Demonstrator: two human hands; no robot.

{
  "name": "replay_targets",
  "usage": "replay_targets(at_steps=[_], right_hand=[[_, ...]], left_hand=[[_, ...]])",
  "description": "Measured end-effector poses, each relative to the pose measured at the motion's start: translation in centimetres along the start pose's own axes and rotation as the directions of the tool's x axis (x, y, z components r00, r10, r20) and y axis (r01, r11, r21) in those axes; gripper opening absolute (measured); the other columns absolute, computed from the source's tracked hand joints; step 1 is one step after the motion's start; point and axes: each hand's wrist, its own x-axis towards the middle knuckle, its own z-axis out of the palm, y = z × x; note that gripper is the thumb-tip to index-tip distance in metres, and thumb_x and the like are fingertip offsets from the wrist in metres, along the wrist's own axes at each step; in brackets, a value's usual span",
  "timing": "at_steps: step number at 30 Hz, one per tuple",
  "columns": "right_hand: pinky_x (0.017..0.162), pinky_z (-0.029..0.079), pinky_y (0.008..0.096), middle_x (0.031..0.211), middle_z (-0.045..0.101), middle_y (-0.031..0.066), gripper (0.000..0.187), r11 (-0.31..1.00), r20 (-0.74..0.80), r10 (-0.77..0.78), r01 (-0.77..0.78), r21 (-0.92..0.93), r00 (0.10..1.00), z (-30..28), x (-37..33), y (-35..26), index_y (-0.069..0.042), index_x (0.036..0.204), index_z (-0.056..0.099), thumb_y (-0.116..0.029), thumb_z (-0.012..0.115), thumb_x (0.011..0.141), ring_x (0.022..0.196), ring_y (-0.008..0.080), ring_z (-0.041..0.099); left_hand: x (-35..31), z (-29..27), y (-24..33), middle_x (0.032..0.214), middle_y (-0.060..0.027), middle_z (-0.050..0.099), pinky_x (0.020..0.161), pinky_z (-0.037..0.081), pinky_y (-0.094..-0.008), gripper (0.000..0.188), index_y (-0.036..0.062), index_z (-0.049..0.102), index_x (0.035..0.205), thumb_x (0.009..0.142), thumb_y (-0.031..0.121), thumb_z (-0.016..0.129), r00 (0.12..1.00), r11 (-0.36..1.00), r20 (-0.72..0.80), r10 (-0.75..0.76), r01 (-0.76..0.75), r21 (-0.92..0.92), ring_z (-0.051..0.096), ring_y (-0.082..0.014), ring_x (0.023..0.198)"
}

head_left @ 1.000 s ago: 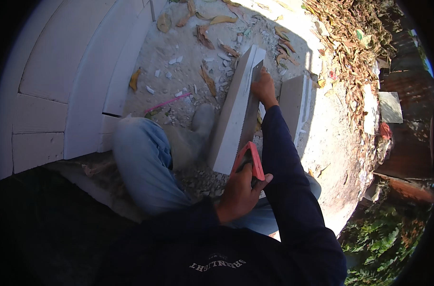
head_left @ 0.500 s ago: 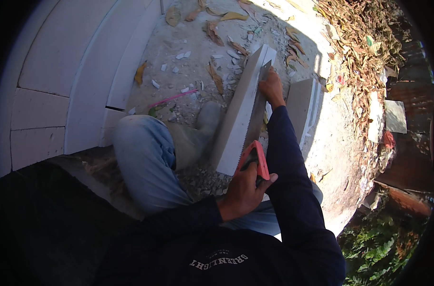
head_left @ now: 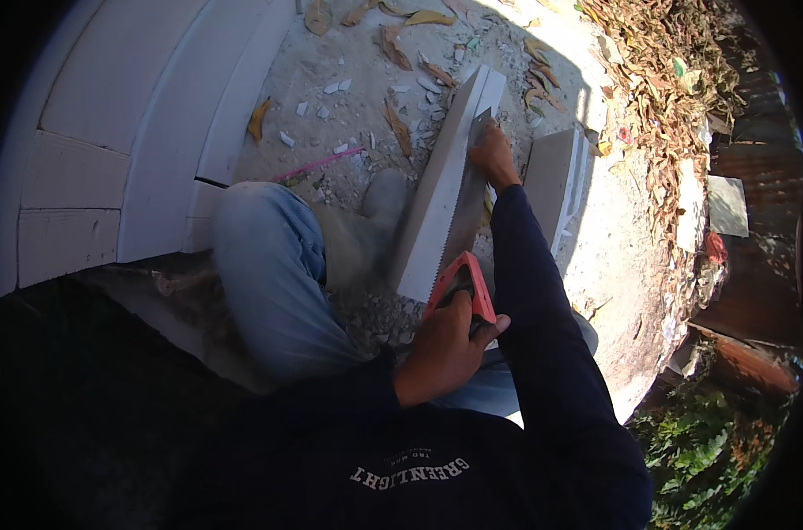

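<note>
Left hand (head_left: pixel 445 349), fingers wrapped round the red handle of a saw (head_left: pixel 461 231), its blade lying along a long white block (head_left: pixel 445 185) at centre. Right hand (head_left: pixel 492 156), at 12 o'clock from the left, fingers curled on the blade's far end. Dry leaves (head_left: pixel 657 79) at 2 o'clock.

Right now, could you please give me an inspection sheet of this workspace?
Surface: dusty concrete ground, sunlit.
Job's things: long pale block standing on edge; hand saw with a red handle, blade lying along the block.
Clutter: white chips, dry leaves, second slab.
Hands: left hand grips the saw handle; right hand at the blade's far end.
Cables: nothing seen.
Surroundings: white panelled wall, green plants.
</note>
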Motion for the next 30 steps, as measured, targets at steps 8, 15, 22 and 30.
replay_targets(at_steps=[8,15,22,30], right_hand=[[0.090,0.052,0.0508,0.104,0.065,0.0377,0.077,0.999,-0.028,0.039,-0.039,-0.003,0.999,1.3,-7.7,-1.0,0.012,0.143,0.034,-0.002,0.060,0.072,0.100,0.0503,0.065],[0.090,0.052,0.0491,0.103,0.067,0.0345,0.082,0.998,0.005,0.008,-0.007,-0.067,1.000,0.6,-7.3,-2.7,0.016,0.144,0.032,-0.002,0.060,0.070,0.099,0.0492,0.066],[0.089,0.052,0.0483,0.101,0.068,0.0331,0.083,0.996,-0.138,0.012,-0.024,-0.087,0.990,-2.5,-3.7,-3.5,0.016,0.147,0.031,-0.003,0.059,0.071,0.098,0.0470,0.067],[0.091,0.052,0.0487,0.104,0.068,0.0326,0.080,0.999,-0.126,-0.009,0.003,-0.051,0.992,-0.9,2.1,-2.1,0.014,0.146,0.035,-0.006,0.060,0.072,0.101,0.0458,0.067]], left_hand=[[-6.7,0.0,-1.4,0.116,-0.0333,0.059,0.095,0.047,-0.0467,0.047,-0.0066,0.057,0.111,0.096,0.036,0.067,0.999,0.999,0.009,0.049,-0.049,0.015,0.063,-0.0418,0.108],[-6.3,-2.0,1.1,0.118,-0.0322,0.060,0.092,0.051,-0.0455,0.048,-0.0115,0.055,0.116,0.093,0.027,0.072,0.990,0.997,0.113,-0.082,0.082,0.004,0.064,-0.0441,0.111],[-2.3,-0.1,-3.0,0.099,-0.0201,0.054,0.076,0.048,-0.0368,0.031,-0.0050,0.059,0.111,0.095,0.021,0.069,0.991,0.985,-0.116,0.071,-0.087,-0.146,0.056,-0.0254,0.091],[3.2,-0.5,-2.5,0.078,-0.0137,0.065,0.064,0.049,-0.0357,0.027,-0.0027,0.061,0.103,0.098,0.023,0.066,0.995,0.985,-0.090,0.039,-0.053,-0.162,0.065,-0.0223,0.070]])
